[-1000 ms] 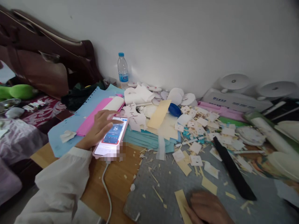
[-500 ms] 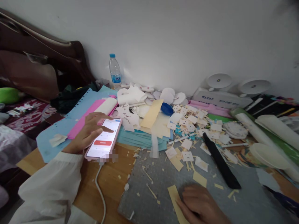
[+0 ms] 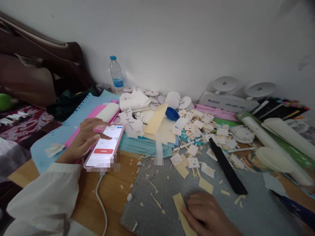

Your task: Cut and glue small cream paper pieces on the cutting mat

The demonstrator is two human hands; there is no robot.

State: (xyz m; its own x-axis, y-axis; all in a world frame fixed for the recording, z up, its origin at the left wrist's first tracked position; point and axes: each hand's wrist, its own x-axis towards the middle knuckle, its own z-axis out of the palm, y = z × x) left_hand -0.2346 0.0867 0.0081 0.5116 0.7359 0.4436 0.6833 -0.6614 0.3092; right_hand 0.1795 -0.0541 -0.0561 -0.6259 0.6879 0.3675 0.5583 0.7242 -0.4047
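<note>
My left hand (image 3: 86, 137) hovers over a phone (image 3: 99, 160) with its fingers apart; one fingertip is at the lit screen, though contact is hard to tell. A white charging cable (image 3: 98, 193) runs from the phone's lower end. At the bottom, my right hand (image 3: 206, 213) rests on a grey cutting mat (image 3: 145, 213) with its fingers curled. The thumb side touches a pale yellow paper strip (image 3: 179, 205) lying on the mat; anything inside the curled fingers is hidden. Beyond that hand are a small yellow card (image 3: 206, 186) and a long black tool or sheath (image 3: 227, 170).
Small white cards with sticks (image 3: 194, 126) are heaped behind the mat. Blue paper sheets (image 3: 147, 147), a blue lid (image 3: 172, 113) and white discs (image 3: 173, 98) lie near the wall. A water bottle (image 3: 116, 77) stands at the back left. White rolls (image 3: 270, 144) lie right.
The view has turned slightly right, so everything sits further left. The number on the phone screen has shifted or changed. Both hands keep nearly the same pose and place.
</note>
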